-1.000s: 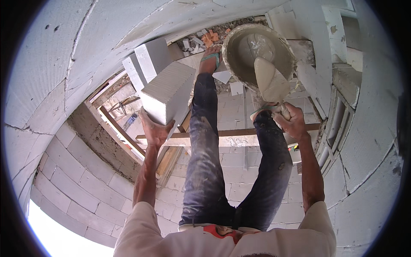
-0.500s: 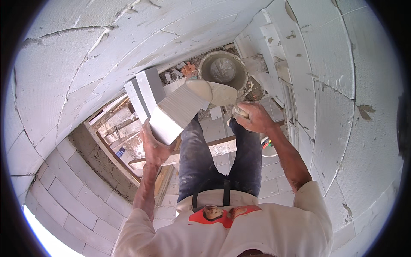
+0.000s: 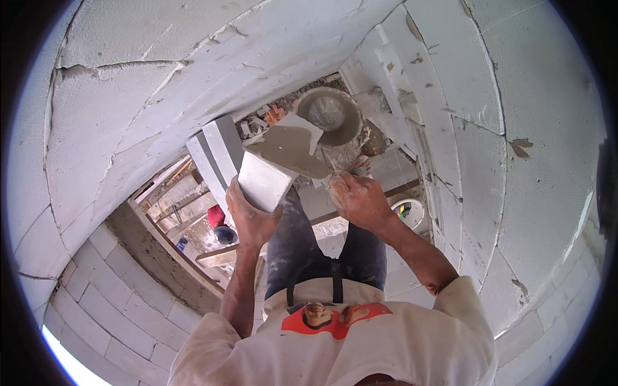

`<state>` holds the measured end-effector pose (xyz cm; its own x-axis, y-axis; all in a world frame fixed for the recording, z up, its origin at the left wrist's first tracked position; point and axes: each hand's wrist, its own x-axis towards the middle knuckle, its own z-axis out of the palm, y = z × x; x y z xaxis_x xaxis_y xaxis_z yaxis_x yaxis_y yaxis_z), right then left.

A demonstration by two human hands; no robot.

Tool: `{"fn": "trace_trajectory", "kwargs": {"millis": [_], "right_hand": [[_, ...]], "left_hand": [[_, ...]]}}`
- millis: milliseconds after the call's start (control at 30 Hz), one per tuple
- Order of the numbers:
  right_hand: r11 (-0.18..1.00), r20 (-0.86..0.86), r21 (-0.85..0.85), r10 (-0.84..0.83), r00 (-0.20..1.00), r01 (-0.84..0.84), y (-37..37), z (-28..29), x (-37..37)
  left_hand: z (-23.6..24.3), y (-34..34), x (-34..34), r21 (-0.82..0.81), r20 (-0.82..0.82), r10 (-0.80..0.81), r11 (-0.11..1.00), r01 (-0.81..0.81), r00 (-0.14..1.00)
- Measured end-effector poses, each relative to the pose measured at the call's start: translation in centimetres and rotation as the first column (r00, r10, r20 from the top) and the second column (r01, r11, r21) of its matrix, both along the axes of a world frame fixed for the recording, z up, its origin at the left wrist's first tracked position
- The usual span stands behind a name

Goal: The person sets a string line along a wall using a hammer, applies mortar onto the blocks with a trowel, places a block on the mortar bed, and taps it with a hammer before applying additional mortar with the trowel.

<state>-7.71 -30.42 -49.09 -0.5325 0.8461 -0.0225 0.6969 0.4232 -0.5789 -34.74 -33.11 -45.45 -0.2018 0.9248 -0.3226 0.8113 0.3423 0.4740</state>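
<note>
White block walls (image 3: 541,83) flank me. Mortar-coated grey trowel (image 3: 310,165) now further left over white rectangular block (image 3: 264,183); right hand (image 3: 360,201) fisted on handle, left hand (image 3: 253,219) clamping block; room rightward.

A: Type of place?
B: Building site, one.
A: Evidence?
B: Pale, rough-jointed block walls (image 3: 547,83); grey-caked round bucket (image 3: 351,125), one; orange brick rubble (image 3: 275,115); timber beam (image 3: 216,257), one.

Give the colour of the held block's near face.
The block's near face is white, clearest in the head view.
</note>
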Motion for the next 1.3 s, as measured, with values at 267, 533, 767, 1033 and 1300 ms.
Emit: {"fn": "trace_trajectory", "kwargs": {"millis": [267, 533, 767, 1033, 1300], "right_hand": [[0.989, -0.142, -0.146, 0.001, 0.99, -0.022, -1.0, -1.8, 0.0], [0.777, 0.415, -0.473, -0.217, 0.883, 0.414, 0.4, -26.5, 0.4], [0.881, 0.653, -0.368, 0.019, 0.757, 0.296, 3.8, -44.2, -0.9], [0.873, 0.705, -0.432, 0.17, 0.688, 0.227, 0.2, -46.6, -3.8], [0.776, 0.561, -0.626, 0.381, 0.735, 0.076, 2.0, -42.8, -4.4]], "left_hand": [[-5.1, -1.4, -2.0, -0.048, -0.065, 0.052, 0.997, -0.055, 0.997], [-10.9, -1.8, -3.9, -0.188, -0.091, 0.15, 0.968, -0.165, 0.985], [-12.2, -0.9, -2.3, -0.293, -0.086, 0.358, 0.883, -0.367, 0.93], [-11.8, -2.7, -4.3, -0.254, -0.078, 0.215, 0.94, -0.227, 0.974], [-12.0, -2.3, -4.1, -0.296, -0.109, 0.215, 0.925, -0.239, 0.97]]}}
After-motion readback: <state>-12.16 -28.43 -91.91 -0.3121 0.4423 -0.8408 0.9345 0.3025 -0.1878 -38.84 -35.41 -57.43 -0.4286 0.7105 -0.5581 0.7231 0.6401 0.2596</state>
